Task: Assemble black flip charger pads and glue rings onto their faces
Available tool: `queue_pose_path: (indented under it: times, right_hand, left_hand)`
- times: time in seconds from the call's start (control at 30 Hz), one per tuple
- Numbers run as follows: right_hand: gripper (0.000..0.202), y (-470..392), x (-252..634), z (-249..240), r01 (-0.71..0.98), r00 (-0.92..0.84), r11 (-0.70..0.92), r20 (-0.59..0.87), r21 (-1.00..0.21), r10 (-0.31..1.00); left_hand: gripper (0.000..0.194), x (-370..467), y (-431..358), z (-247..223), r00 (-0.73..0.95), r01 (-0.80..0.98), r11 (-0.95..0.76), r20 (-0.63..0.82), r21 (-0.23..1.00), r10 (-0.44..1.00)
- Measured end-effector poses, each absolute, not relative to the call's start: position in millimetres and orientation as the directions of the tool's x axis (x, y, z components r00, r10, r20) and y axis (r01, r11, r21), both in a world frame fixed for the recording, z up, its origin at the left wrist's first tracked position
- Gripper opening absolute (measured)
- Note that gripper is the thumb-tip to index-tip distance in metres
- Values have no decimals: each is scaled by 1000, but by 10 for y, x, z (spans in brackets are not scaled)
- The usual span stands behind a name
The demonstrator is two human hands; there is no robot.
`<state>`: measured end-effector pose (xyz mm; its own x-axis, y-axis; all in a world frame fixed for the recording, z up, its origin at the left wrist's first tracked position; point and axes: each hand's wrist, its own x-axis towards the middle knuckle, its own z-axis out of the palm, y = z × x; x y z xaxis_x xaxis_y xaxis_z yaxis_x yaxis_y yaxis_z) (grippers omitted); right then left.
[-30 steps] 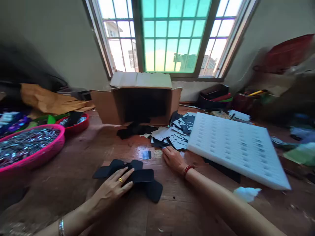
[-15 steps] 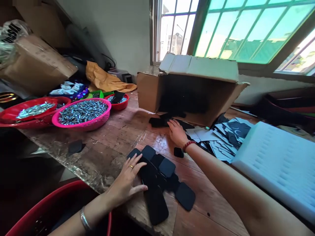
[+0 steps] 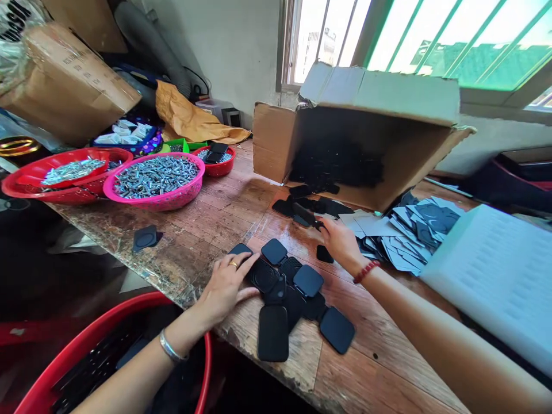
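Flat black rounded-corner plates, some hinged together, lie in a loose pile (image 3: 308, 280) near the table's front edge. At the pile's left side rests my left hand (image 3: 226, 284), fingers stretched and thumb apart, touching the plates. Farther forward, my right hand (image 3: 340, 244) pinches the end of a black hinged plate (image 3: 305, 215), tilted above other black pieces (image 3: 282, 207) at the box mouth. An open cardboard box (image 3: 276, 141) lies on its side, with many dark pieces inside. One separate black piece (image 3: 324, 253) lies beneath my right wrist.
A pink basket (image 3: 157, 198) of metal pins, red basins (image 3: 26, 187) and a small red bowl (image 3: 222, 168) stand at left. Grey and black cards (image 3: 403, 253) and white foam (image 3: 491, 287) occupy the right. A red tub (image 3: 129, 305) sits below the table edge.
My right hand has lifted a black plate from the pieces by the box. My left hand stays at the pile, where the long black piece on top now appears shifted. The view has turned slightly.
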<state>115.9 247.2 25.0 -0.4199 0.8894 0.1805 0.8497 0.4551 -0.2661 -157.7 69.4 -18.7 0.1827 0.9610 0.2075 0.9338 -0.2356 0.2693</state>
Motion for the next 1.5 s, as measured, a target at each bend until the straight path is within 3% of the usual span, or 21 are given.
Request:
queue_pose_path:
  times: [0.13,0.2,0.3,0.4,0.6,0.73,0.83,0.93,1.03,1.1,1.2,1.27,1.4,1.5]
  right_hand:
    - [33,1794,1771,186,815,-319,370,188,-447,929]
    - [40,1470,2076,151,660,-190,225,131,-716,973]
    - [57,1055,2434,123,493,-66,14,-22,-870,998]
    - [60,722,2646,100,554,-2,-16,-20,-832,1000]
    - [60,257,2821,-50,822,59,-8,73,-570,996]
    - [45,122,2932,-92,826,53,35,141,-562,989]
    - [29,58,3003,-53,822,37,113,251,-558,967]
    - [26,-19,3013,-44,895,-8,225,491,-384,871]
    - [32,-126,2945,-99,955,-143,262,564,-137,814]
    - [35,-209,2874,-135,959,-195,271,514,-77,836]
    - [35,-302,2804,-127,937,-203,306,451,-169,869]
    - [33,-303,2822,-83,903,-195,331,427,-272,883]
    - [31,-119,2985,-43,871,-217,388,472,-301,854]
    - [45,42,3072,-153,837,-336,484,458,-256,823]
  left_hand:
    - [53,-1685,855,-37,255,920,-296,181,258,950]
    - [50,-1712,935,8,228,932,-260,150,254,962]
    - [45,-1716,1022,46,157,949,-159,30,271,987]
    - [43,-1694,1048,90,74,931,-57,-33,360,997]
    - [33,-1385,924,357,-140,779,67,67,624,988]
    - [36,-809,734,518,-46,544,-17,50,839,998]
    - [36,-255,568,473,40,384,4,-21,924,999]
    - [31,277,406,317,152,328,28,-82,944,985]
    - [31,667,268,182,201,457,-10,-93,889,975]
    - [33,812,190,144,224,640,-125,-29,758,974]
    - [34,872,94,135,281,843,-290,88,453,956]
    - [34,852,44,117,344,862,-376,153,341,927]
    - [47,813,-21,-17,550,748,-605,256,271,795]
    - [58,828,-41,-130,583,736,-628,232,254,778]
